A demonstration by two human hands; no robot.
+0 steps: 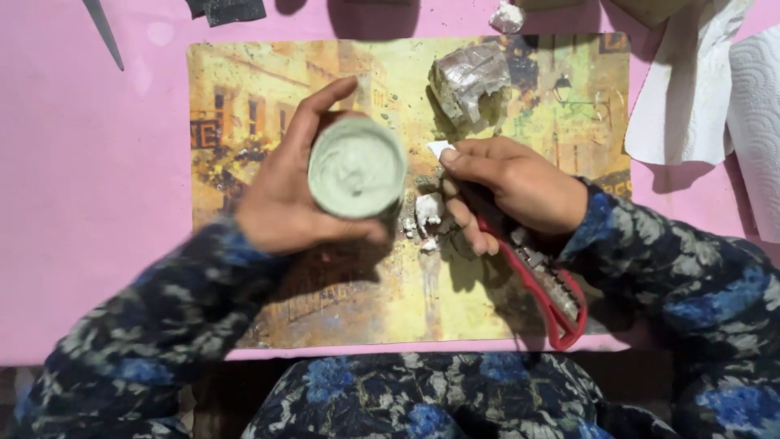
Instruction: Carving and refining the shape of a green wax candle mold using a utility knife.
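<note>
Beneath our right hand's fingers (467, 218), we lose the front of the red-handled cutter (546, 289). Our left palm hides the wall of the round pot (357, 167). Far beyond the fingers, a grey blade (104, 31) and paper towels (756, 114) are cut off by the edges.

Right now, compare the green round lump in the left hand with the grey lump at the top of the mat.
The green lump is round and smooth-faced; the grey lump is angular and rough. The green lump is held in the left hand; the grey lump lies untouched on the mat. Both look like clay.
</note>
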